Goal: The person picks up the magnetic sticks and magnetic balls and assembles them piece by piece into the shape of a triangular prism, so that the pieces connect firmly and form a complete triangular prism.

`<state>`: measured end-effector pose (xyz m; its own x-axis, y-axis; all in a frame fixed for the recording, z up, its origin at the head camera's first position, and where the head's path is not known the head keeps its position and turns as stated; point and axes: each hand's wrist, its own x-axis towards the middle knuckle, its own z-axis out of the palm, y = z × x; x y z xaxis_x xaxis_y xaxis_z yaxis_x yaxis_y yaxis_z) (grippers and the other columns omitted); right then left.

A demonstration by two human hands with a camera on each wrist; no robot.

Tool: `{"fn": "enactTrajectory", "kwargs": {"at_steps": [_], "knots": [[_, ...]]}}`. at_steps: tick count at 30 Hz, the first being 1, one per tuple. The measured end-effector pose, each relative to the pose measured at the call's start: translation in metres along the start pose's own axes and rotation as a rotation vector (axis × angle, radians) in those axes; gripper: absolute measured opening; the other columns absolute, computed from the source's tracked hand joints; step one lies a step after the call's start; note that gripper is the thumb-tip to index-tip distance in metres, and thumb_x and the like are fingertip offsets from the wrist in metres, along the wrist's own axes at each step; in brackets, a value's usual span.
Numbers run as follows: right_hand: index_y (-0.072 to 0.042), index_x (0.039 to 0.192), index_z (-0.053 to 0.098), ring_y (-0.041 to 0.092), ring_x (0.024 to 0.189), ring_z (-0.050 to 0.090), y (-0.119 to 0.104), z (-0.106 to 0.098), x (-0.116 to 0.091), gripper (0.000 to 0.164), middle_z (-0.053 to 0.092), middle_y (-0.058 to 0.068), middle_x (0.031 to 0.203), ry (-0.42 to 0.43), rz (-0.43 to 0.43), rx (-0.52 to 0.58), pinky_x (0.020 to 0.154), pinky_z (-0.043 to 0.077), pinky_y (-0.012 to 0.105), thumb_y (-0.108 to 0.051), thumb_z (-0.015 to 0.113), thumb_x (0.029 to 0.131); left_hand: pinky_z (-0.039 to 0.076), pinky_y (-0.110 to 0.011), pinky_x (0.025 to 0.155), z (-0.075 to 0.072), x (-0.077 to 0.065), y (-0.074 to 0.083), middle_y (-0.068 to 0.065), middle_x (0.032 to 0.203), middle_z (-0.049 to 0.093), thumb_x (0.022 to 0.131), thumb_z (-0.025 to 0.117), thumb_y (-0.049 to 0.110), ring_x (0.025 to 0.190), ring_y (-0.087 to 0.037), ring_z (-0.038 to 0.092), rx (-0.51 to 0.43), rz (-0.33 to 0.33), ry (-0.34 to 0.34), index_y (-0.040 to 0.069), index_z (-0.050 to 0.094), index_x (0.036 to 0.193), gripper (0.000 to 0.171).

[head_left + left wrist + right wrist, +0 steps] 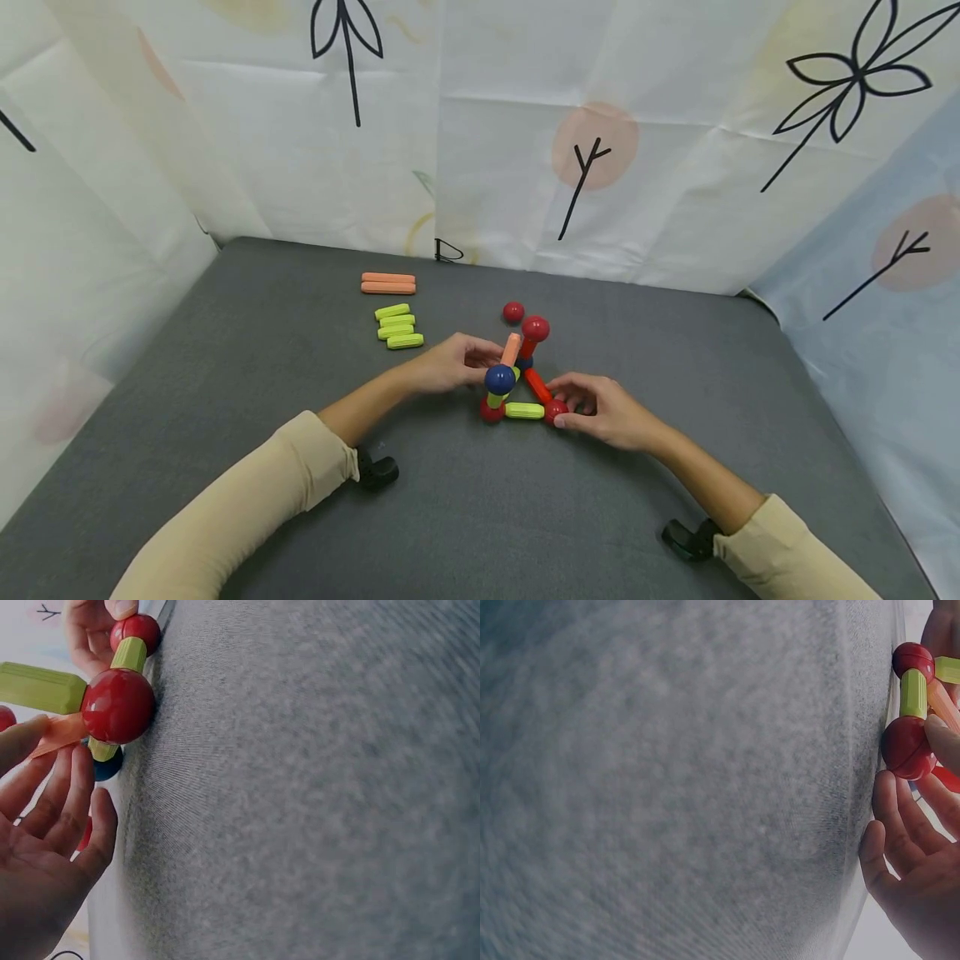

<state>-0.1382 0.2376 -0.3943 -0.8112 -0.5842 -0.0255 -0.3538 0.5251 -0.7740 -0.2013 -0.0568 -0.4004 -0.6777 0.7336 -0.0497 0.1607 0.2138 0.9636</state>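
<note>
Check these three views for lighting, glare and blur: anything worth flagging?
Head view: soft, fairly even light, with the grey tabletop showing no strong glare; left wrist view: small highlights on the nearest red ball, close tabletop blurred; right wrist view: close tabletop blurred too, right hand cut off by the frame edge.

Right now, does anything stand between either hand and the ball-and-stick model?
Nothing visible does. On the model, the left hand pinches an orange stick and the right hand holds a red ball. The loose ball lies beyond it, the loose green sticks to its left, neither in between.
</note>
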Motion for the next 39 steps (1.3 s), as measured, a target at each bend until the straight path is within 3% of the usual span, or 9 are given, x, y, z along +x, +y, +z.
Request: {"fn": "enactTrajectory", "kwargs": {"at_steps": [6, 18, 24, 30, 34, 39], "knots": [[-0.001, 0.127, 0.061, 0.019, 0.085, 0.062, 0.002, 0.0, 0.0, 0.042, 0.067, 0.006, 0.104, 0.0, -0.019, 0.001, 0.072, 0.051, 0.028, -0.016, 0.075, 0.09, 0.054, -0.033, 0.085, 0.001, 0.003, 0.005, -0.017, 0.128, 0.063, 0.101, 0.056, 0.006, 0.104, -0.021, 0.062, -0.015, -0.017, -0.038, -0.005, 0.053, 0.138, 0.04], [-0.003, 0.128, 0.061, 0.017, 0.086, 0.062, 0.0, 0.001, -0.002, 0.043, 0.067, 0.003, 0.104, 0.001, -0.013, -0.012, 0.073, 0.052, 0.028, -0.017, 0.075, 0.09, 0.054, -0.032, 0.083, 0.004, 0.009, 0.009, -0.014, 0.128, 0.063, 0.1, 0.057, 0.008, 0.104, -0.022, 0.06, 0.001, -0.021, -0.017, -0.002, 0.058, 0.134, 0.035], [-0.003, 0.128, 0.061, 0.017, 0.085, 0.062, 0.0, 0.0, -0.002, 0.042, 0.067, 0.003, 0.103, 0.006, -0.021, -0.015, 0.072, 0.052, 0.027, -0.017, 0.075, 0.09, 0.054, -0.039, 0.082, -0.009, -0.005, 0.002, -0.014, 0.121, 0.066, 0.1, 0.06, 0.012, 0.1, -0.023, 0.063, 0.007, 0.002, 0.058, 0.0, 0.061, 0.131, 0.034], [-0.004, 0.127, 0.061, 0.016, 0.085, 0.062, 0.001, 0.001, -0.002, 0.042, 0.067, 0.002, 0.102, 0.013, -0.02, -0.011, 0.072, 0.052, 0.027, -0.015, 0.076, 0.089, 0.053, -0.041, 0.081, -0.037, -0.029, -0.003, -0.015, 0.112, 0.068, 0.097, 0.066, 0.016, 0.097, -0.028, 0.064, 0.038, 0.003, 0.208, -0.001, 0.062, 0.128, 0.036], [-0.004, 0.128, 0.061, 0.017, 0.085, 0.062, 0.0, 0.001, -0.002, 0.043, 0.067, 0.002, 0.102, 0.009, -0.018, -0.01, 0.072, 0.052, 0.027, -0.015, 0.076, 0.089, 0.052, -0.04, 0.083, -0.055, -0.045, -0.004, -0.016, 0.11, 0.07, 0.096, 0.067, 0.013, 0.099, -0.025, 0.065, 0.165, 0.016, 0.32, -0.001, 0.063, 0.126, 0.034], [-0.003, 0.128, 0.061, 0.017, 0.085, 0.062, 0.001, 0.001, -0.002, 0.043, 0.067, 0.003, 0.103, 0.005, -0.028, -0.006, 0.072, 0.052, 0.027, -0.016, 0.075, 0.09, 0.053, -0.042, 0.083, -0.07, -0.061, -0.01, -0.012, 0.107, 0.072, 0.092, 0.07, 0.005, 0.098, -0.022, 0.068, 0.447, 0.029, 0.389, 0.001, 0.066, 0.123, 0.032]]}}
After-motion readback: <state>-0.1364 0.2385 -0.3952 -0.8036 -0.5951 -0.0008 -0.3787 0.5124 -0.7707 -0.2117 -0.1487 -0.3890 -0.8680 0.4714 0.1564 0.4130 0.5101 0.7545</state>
